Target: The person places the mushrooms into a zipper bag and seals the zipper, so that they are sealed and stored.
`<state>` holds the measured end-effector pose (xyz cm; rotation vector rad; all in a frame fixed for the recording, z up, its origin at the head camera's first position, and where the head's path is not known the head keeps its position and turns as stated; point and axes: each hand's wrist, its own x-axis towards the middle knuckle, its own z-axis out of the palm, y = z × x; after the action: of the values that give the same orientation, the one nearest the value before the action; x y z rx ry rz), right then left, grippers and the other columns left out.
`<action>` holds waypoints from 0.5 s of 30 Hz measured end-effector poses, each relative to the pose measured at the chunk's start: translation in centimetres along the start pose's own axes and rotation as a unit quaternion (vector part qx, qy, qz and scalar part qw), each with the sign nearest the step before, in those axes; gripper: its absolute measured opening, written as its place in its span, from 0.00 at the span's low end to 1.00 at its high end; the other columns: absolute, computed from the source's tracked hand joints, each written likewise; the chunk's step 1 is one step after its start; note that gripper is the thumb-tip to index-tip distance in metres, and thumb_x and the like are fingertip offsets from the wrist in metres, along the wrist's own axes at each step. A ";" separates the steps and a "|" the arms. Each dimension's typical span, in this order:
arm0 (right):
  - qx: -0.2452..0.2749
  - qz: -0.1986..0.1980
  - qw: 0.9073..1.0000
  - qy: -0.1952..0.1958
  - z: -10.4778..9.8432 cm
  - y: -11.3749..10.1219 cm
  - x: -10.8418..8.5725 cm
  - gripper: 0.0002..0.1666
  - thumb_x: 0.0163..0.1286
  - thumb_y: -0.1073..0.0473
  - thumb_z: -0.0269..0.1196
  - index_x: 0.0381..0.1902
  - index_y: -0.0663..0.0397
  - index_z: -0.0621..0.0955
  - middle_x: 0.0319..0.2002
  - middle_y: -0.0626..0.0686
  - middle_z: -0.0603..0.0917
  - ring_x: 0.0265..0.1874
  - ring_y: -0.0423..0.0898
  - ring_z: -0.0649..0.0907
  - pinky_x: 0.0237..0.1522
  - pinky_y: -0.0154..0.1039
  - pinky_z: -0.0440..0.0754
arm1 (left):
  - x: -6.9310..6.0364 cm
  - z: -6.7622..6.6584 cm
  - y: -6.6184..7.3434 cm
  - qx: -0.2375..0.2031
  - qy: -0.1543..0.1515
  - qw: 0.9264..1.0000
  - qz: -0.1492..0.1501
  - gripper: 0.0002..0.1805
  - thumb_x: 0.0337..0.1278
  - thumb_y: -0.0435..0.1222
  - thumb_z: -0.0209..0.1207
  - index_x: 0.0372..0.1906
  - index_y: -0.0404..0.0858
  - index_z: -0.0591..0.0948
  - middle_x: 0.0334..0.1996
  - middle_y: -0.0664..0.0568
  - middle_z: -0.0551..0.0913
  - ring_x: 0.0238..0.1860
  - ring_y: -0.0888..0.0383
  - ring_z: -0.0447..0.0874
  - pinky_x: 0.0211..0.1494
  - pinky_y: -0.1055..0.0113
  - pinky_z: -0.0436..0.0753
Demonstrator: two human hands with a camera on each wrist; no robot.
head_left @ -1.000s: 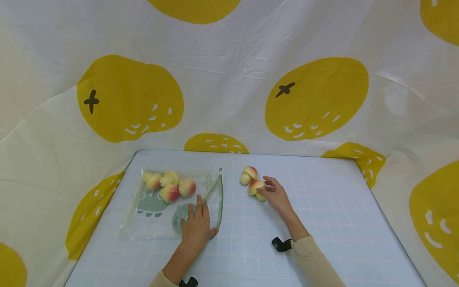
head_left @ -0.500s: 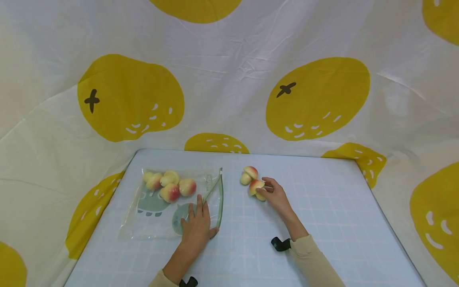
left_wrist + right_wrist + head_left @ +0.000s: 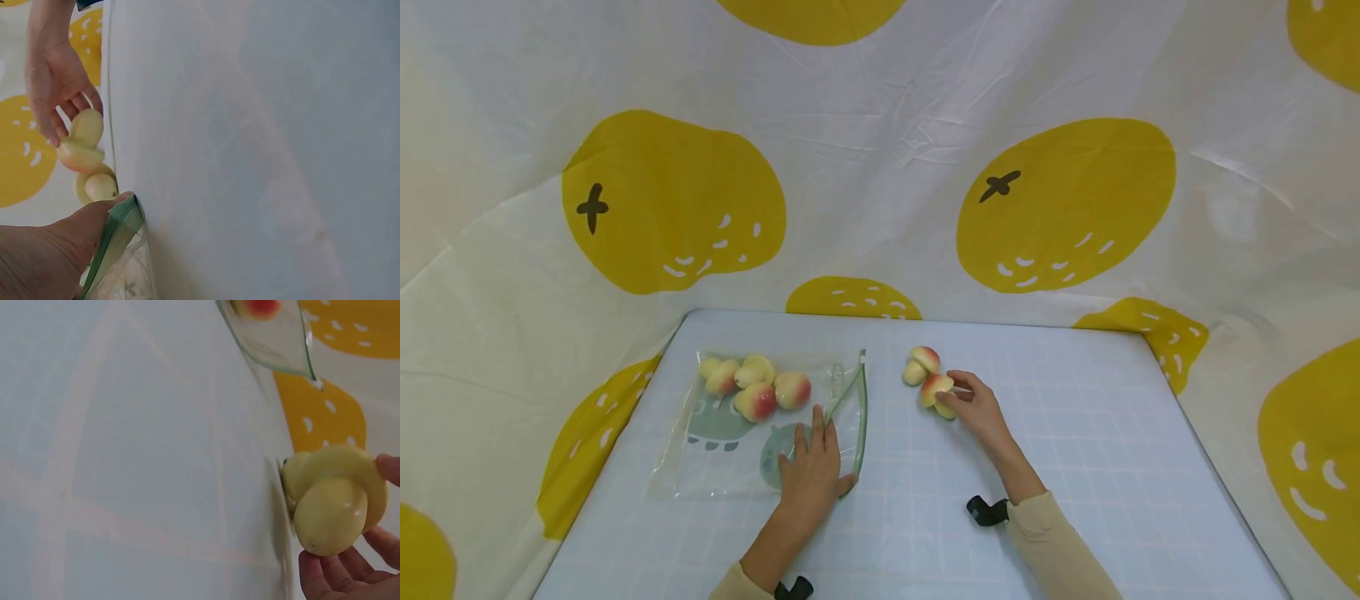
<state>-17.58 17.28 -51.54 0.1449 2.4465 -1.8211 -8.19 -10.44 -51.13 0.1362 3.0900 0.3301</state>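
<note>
Evidently, on the checked tabletop (image 3: pixel 1075 417), best to steady the transparent green-edged zip bag (image 3: pixel 722 477) with the left hand (image 3: pixel 810 482) laid straight-fingered across it, gripping nothing. With the right hand (image 3: pixel 982 413), pinched round a toy mushroom (image 3: pixel 935 390) right of the bag, best to squeeze lightly, clear of the neighbouring mushroom (image 3: pixel 927 359). Altogether: one bag, two mushrooms loose, apparently four bagged mushrooms (image 3: pixel 792 391).

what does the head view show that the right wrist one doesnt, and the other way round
Of the two, only the head view shows the left hand, resting on the clear bag. Only the right wrist view shows the stem end of the held mushroom head-on. Both show the right hand, part of the bag and patterned cloth.
</note>
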 end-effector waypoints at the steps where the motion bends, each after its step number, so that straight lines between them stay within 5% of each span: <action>1: 0.006 -0.001 1.000 -0.001 0.1 -0.1 -0.1 0.32 0.63 0.53 0.73 0.63 0.54 0.78 0.59 0.60 0.79 0.53 0.55 0.79 0.47 0.41 0.77 | 0.0 0.0 0.0 0.000 0.001 1.000 0.001 0.55 0.42 0.54 0.77 0.71 0.27 0.66 0.76 0.34 0.53 0.69 0.28 0.59 0.51 0.25 0.70; 15: 0.010 -0.049 0.998 -0.040 4.2 -2.1 -0.9 0.29 0.62 0.56 0.73 0.61 0.53 0.80 0.55 0.56 0.81 0.50 0.55 0.80 0.46 0.44 0.80 | 0.0 0.0 0.0 0.013 0.007 1.000 0.003 0.56 0.41 0.56 0.77 0.70 0.27 0.67 0.76 0.34 0.53 0.69 0.29 0.60 0.50 0.26 0.72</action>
<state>-16.93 12.60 -50.67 -0.0473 2.4219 -1.8510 -8.15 -10.48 -51.16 0.1458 3.1094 0.2940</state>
